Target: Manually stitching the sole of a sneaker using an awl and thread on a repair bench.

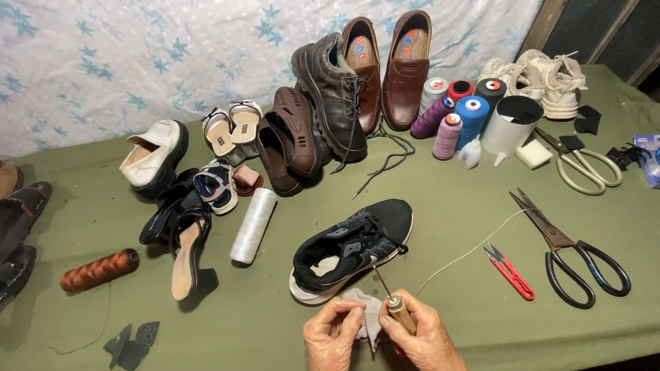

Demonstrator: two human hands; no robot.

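A black sneaker with a white sole (354, 246) lies on its side on the green table (467, 227), just ahead of my hands. In my right hand (421, 335) is a wooden-handled awl (394, 306), its thin metal needle pointing up toward the sneaker's sole. A white thread (467, 253) trails from near the needle to the right. My left hand (333, 336) pinches a small pale cloth (363, 309) right beside the awl handle.
Black-handled shears (569, 251) and red thread snips (510, 272) lie to the right. White (253, 225) and copper (100, 269) thread spools lie to the left. Shoes, sandals, thread cones (471, 118), a white funnel (510, 126) and pale scissors (581, 163) crowd the back.
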